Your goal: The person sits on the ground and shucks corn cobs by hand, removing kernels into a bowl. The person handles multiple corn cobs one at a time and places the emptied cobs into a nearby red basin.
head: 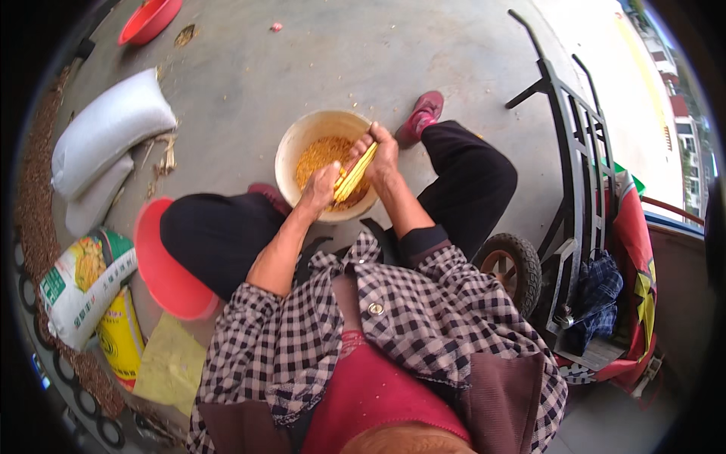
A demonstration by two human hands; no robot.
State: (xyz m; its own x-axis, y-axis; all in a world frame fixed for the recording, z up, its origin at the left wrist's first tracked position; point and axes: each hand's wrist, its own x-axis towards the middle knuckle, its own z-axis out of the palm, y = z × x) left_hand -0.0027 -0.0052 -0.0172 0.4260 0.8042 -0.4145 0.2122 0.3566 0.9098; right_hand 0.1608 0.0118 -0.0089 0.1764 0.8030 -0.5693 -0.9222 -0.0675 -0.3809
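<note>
A yellow corn cob [356, 175] is held slantwise over a pale bucket [288, 164]. My right hand [382, 152] wraps the cob's upper end. At its lower left end, my left hand [323, 184] grips the cob with the thumb pressed along the kernels. Reddish bare core shows along the cob's left side, between rows of yellow kernels. Loose corn kernels [317, 156] cover the bottom of the bucket. The bucket stands on the floor between my legs.
Left of my knee is a red basin [164, 261], near full sacks [113, 127], [88, 284] and a yellow bag [120, 335]. Another red basin [148, 22] lies far left. A black hand truck [578, 130] with a rubber wheel [510, 272] stands at right. Scattered kernels dot the concrete floor [340, 51].
</note>
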